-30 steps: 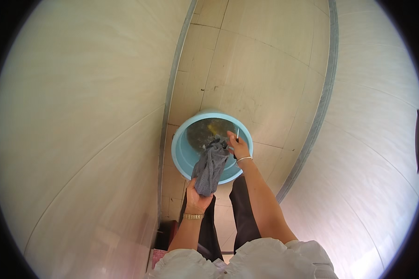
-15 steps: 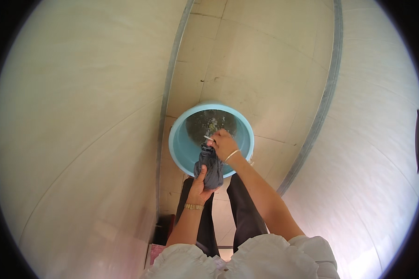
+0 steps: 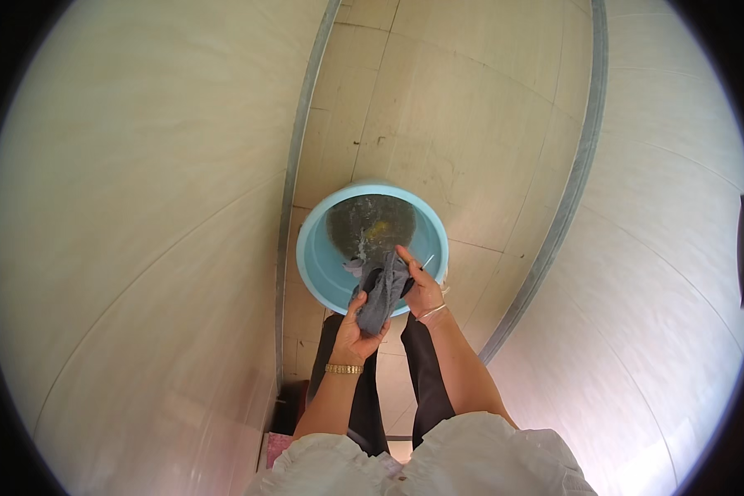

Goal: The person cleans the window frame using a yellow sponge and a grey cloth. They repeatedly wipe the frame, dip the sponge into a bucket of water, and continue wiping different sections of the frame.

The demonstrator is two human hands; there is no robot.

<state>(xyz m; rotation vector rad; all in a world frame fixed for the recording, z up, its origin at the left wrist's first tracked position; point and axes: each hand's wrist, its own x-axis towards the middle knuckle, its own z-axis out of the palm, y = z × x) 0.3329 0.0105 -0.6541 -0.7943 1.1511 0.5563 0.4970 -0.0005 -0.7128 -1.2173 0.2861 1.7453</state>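
A soft, wet-looking grey fabric item (image 3: pixel 379 299) with a dark fold or opening is held over the near rim of a light blue round basin (image 3: pixel 304 256). My left hand (image 3: pixel 358 336) is closed round its near end, thumb on top. On its far right side, my right hand (image 3: pixel 418 283) grips the fabric with thumb and fingers. A thin white stick (image 3: pixel 427 261) juts out by the right fingers; its other end is hidden. Dark, cloudy water (image 3: pixel 355 223) with a yellowish patch lies in the basin. A paler, crumpled bit of fabric (image 3: pixel 354 266) hangs at the item's far left.
The basin stands on a beige tiled floor (image 3: pixel 463 124) between two pale walls (image 3: pixel 140 207) edged with grey strips (image 3: pixel 583 182). My knees in dark trousers (image 3: pixel 426 364) flank its near side. A dark object (image 3: pixel 289 405) and something pink (image 3: pixel 279 448) sit at lower left.
My right hand has moved right and slightly nearer, from above the fabric's far end to its right side. The fabric has turned and spread, showing the dark fold. The white stick now points up right.
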